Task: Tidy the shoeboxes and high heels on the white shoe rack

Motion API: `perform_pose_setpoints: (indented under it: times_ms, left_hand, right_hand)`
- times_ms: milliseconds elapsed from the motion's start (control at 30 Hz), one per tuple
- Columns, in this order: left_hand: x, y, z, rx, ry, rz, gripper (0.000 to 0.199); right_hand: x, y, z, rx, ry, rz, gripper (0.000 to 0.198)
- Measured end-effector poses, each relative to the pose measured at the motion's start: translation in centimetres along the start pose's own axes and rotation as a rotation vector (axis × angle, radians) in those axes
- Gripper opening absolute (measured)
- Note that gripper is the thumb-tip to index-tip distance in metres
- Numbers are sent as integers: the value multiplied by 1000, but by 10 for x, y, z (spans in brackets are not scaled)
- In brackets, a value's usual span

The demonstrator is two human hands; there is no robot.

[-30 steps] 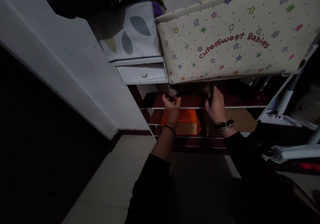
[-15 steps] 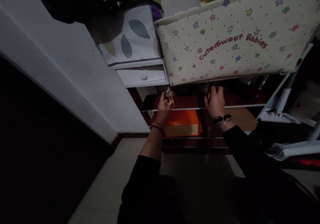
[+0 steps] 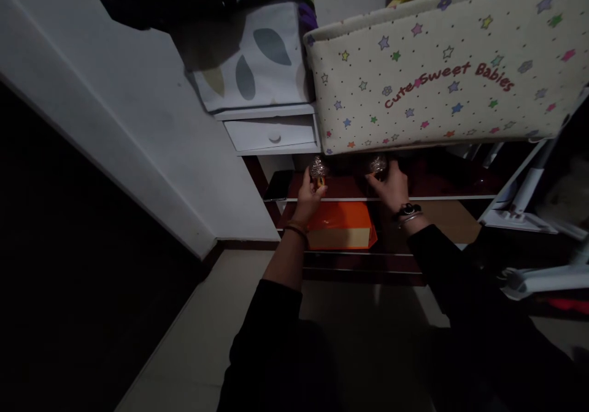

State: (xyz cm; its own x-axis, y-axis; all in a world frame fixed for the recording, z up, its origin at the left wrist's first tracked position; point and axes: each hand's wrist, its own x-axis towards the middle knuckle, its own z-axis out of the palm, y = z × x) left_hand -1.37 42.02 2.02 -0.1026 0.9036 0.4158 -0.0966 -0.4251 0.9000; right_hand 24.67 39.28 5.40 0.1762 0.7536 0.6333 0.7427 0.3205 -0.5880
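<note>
Silvery piece [image 3: 318, 167] in left hand [image 3: 308, 202]; 2nd silvery piece [image 3: 378, 165] in right hand [image 3: 394, 188].

- Your view is dim, nearly black at left.
- Your sleeves [image 3: 267, 329] lose detail in darkness.
- Shadow dulls the floor [image 3: 368, 317] below you.
</note>
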Motion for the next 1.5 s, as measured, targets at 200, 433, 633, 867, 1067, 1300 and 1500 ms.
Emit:
perform_pose_setpoints:
  times_ms: [200, 433, 633, 867, 1067, 1300, 1500]
  left_hand:
    - [-1, 1, -1, 7, -5, -51, 111]
    - [-1, 0, 8, 62, -9, -70, 113]
    - [-4, -5, 7, 27, -19, -52, 113]
    - [-8, -6, 11, 59, -49, -31, 110]
    - [-12, -6, 26, 22, -95, -40, 111]
    - [-14, -8, 29, 20, -113, -27, 111]
    - [-15, -9, 26, 31, -117, -14, 109]
  right_hand:
    - [-16, -23, 36, 155, -47, 81, 69]
    - [-16, -23, 33, 221, -109, 58, 64]
    - [-16, -28, 42, 253, -94, 43, 59]
    - [-15, -19, 49, 319, -92, -12, 59]
    - [-16, -22, 56, 341, -127, -60, 57]
    - [-18, -21, 58, 350, -133, -60, 63]
    - [-17, -19, 62, 380, -159, -69, 75]
